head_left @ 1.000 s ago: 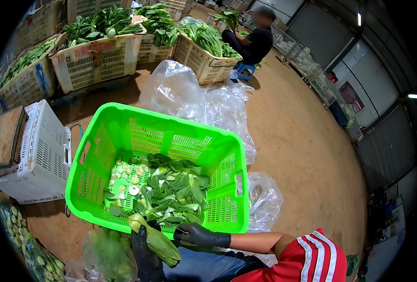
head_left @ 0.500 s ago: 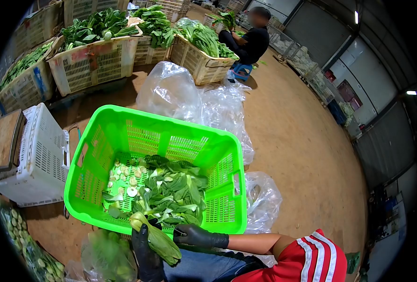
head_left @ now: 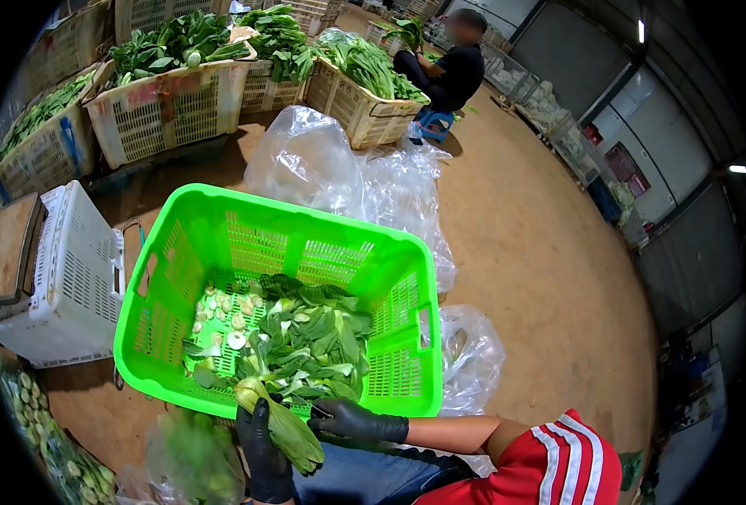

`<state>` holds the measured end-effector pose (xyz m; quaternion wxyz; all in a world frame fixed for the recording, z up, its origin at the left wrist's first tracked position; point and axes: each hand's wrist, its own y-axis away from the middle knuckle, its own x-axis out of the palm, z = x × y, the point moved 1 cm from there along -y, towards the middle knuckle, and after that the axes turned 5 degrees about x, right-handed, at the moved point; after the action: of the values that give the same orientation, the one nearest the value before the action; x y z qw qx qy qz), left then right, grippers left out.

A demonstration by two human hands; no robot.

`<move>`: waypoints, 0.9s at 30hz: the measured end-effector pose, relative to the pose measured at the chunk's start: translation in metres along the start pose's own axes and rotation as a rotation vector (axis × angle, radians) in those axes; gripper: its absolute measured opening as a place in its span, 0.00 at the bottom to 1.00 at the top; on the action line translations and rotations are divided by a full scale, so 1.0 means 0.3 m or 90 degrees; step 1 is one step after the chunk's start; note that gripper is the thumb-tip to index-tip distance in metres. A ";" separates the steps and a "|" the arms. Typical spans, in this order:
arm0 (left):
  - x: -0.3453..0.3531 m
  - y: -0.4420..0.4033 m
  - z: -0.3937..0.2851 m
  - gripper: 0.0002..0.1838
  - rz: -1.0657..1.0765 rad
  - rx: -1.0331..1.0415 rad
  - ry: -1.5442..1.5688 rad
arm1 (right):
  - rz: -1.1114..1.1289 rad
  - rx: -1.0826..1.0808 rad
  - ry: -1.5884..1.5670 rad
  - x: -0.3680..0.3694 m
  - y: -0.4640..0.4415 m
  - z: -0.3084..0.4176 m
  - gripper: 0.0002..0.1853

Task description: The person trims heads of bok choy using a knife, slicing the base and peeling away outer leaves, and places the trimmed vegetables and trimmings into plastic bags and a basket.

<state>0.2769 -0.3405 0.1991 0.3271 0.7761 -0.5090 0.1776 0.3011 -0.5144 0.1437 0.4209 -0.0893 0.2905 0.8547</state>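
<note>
Within the wrapped fingers of the left hand (head_left: pixel 263 459) lies a leafy vegetable (head_left: pixel 293 435); just beside them, the right hand (head_left: pixel 358 421) curls, its hold unclear. Beyond the fingers, a basket (head_left: pixel 297 246) contains leaves (head_left: pixel 312 341).

Upper left: off-white slotted crate (head_left: pixel 171 114) with red smears, leafy greens (head_left: pixel 171 46) heaped above the rim. Blue-marked crate (head_left: pixel 49 156) next to it, tilted in my view. Top centre: third crate (head_left: pixel 331 105), also overfilled. Right of that, co-worker (head_left: pixel 459 77) in black on a blue stool (head_left: pixel 434 126), holding greens. Centre: crumpled clear plastic bag (head_left: pixel 301 164) on brown floor (head_left: pixel 541 278). Left edge: white crate (head_left: pixel 91 273), wood-topped slab (head_left: pixel 9 248) against it. Upper right: lit tube lamp (head_left: pixel 641 32).
</note>
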 end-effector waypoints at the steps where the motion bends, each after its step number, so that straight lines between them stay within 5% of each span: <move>1: 0.002 0.001 -0.001 0.20 0.003 0.003 -0.004 | 0.016 0.020 0.000 -0.002 -0.001 0.002 0.20; 18: -0.031 -0.027 0.048 0.23 0.008 0.018 -0.028 | 0.019 0.017 -0.040 0.003 0.002 -0.004 0.20; 20: -0.019 -0.021 0.031 0.24 -0.009 0.043 -0.062 | 0.127 0.223 -0.412 -0.009 0.031 0.033 0.18; 21: -0.043 -0.037 0.045 0.24 0.008 0.087 -0.188 | 0.103 0.027 -0.219 -0.038 -0.007 -0.068 0.17; 23: -0.034 -0.035 0.031 0.22 0.002 0.071 -0.264 | 0.107 0.120 -0.203 -0.154 -0.012 0.035 0.17; 25: -0.027 -0.037 0.017 0.20 0.047 0.154 -0.356 | 0.014 -0.230 0.224 -0.251 -0.049 0.142 0.09; 27: -0.031 -0.046 0.042 0.23 0.050 0.176 -0.381 | -0.041 -0.340 0.405 -0.296 -0.059 0.275 0.10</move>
<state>0.2849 -0.3392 0.1798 0.0475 0.8106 -0.5832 0.0217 0.3784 -0.5180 0.2388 0.2984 -0.4638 0.1713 0.8164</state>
